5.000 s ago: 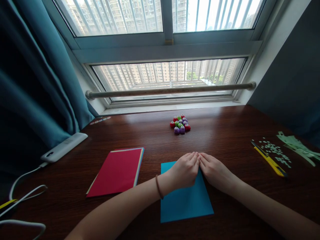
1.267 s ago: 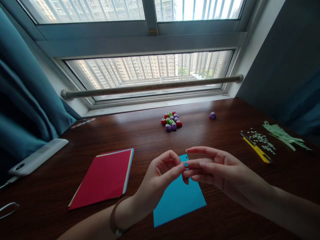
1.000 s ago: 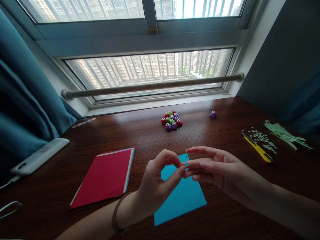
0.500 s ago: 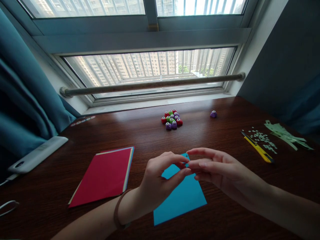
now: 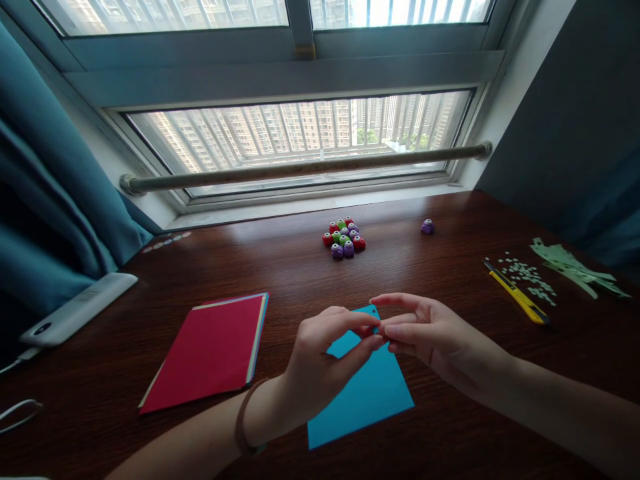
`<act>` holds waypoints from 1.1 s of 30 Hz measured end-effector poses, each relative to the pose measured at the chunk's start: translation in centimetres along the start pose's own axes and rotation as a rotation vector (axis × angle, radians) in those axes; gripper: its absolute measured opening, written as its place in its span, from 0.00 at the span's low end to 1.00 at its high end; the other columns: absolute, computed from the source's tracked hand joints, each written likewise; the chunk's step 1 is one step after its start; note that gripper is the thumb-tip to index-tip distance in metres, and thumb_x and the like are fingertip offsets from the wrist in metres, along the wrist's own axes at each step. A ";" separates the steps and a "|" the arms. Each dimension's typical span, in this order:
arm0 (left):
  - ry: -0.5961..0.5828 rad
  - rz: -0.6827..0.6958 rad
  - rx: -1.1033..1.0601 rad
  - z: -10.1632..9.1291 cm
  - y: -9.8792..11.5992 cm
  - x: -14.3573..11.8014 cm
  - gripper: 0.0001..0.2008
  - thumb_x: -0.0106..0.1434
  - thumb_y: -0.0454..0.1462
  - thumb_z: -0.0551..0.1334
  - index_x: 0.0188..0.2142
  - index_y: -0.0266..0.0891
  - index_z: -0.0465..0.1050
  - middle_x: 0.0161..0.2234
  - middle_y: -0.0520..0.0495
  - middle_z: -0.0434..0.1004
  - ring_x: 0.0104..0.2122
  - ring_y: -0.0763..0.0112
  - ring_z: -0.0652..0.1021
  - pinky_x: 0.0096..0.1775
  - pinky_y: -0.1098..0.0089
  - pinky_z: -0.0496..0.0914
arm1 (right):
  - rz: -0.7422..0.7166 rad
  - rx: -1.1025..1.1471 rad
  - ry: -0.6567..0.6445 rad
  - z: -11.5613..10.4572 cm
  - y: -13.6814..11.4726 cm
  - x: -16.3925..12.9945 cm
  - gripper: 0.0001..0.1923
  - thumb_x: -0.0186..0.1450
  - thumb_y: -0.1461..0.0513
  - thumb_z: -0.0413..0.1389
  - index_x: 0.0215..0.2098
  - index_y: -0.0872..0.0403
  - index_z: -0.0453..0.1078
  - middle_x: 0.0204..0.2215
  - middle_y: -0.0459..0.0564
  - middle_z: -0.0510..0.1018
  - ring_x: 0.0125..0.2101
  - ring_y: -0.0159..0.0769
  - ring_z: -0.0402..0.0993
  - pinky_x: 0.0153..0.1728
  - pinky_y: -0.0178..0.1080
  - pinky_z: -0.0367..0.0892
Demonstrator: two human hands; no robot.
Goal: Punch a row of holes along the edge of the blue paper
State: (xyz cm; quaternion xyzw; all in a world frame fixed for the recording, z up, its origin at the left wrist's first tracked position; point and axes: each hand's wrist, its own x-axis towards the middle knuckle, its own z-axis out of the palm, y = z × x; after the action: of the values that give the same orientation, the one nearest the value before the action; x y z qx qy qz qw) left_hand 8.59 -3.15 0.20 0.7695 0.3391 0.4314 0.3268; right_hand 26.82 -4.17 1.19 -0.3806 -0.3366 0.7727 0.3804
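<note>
Under both hands (image 5: pixel 380 333), blue paper (image 5: pixel 365 393), long axis seemingly window-ward.

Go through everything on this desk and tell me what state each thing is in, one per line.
Left hand: raised, fingertips pinched against the right hand's.
Right hand: raised, fingertips meeting the left's.
Blue sheet: flat on the desk, small hole near its far corner.
Red paper stack: flat, untouched.
Punch cluster: grouped together.
Lone purple punch: apart, to the right.
Yellow knife: lying flat.
Green scraps: loose.

Bare forearms, no sleeves — brown band (image 5: pixel 242 427) on left wrist.
</note>
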 end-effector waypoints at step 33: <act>-0.196 -0.321 0.025 2.7 -5.2 0.0 0.06 0.60 0.35 0.57 0.30 0.37 0.73 0.26 0.50 0.75 0.27 0.71 0.73 0.30 0.73 0.65 | -0.086 -0.136 0.153 -3.3 1.2 3.8 0.13 0.60 0.58 0.57 0.40 0.58 0.69 0.35 0.55 0.78 0.32 0.34 0.74 0.30 0.33 0.64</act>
State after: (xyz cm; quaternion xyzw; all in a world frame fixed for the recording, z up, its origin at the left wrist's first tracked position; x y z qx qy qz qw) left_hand 9.77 -0.80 -5.03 0.7478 0.4295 0.2926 0.4132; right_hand 27.62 -0.76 -2.70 -0.4486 -0.3742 0.6996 0.4114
